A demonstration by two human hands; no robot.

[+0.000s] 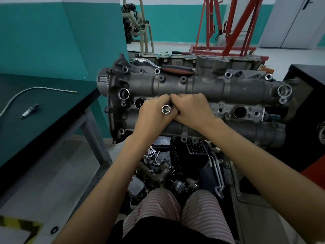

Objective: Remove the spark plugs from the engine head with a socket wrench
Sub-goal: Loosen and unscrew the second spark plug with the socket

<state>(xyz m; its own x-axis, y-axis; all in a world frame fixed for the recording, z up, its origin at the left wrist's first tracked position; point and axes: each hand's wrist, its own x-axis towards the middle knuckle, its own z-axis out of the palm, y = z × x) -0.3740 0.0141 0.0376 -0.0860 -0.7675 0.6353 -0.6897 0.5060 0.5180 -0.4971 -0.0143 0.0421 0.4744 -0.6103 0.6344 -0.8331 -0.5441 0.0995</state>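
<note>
- Grey cast metal fills the middle of the view: the engine head (pixel 193 88) lies lengthwise across a stand, its long cam cover toward the far side and a row of round plug wells along the near side.
- The left hand (pixel 154 111) is curled around a chrome socket (pixel 166 109), whose open end points up at the camera; the fingers wrap the tool's body, so what lies below the socket is hidden.
- The right hand (pixel 191 108) presses against the left, fingers folded over the same spot; the two sets of knuckles touch over the middle of the head. Whether the right fingers actually grip the tool or only cover the left hand cannot be told.
- One open plug well (pixel 140 102) shows just left of the left hand, another well (pixel 240 112) well to the right of the right hand.
- A ratchet wrench (pixel 163 66) with a black and orange grip lies on the far edge of the head, untouched.
- On the dark green table (pixel 52 110) at the left lies a spark plug (pixel 29 110), loose, near a thin bent metal rod (pixel 35 90).
- Below the head, between the forearms, loose engine parts (pixel 168 166) lie in a heap on the floor.
- A red engine hoist (pixel 228 27) stands at the back before the teal wall.
</note>
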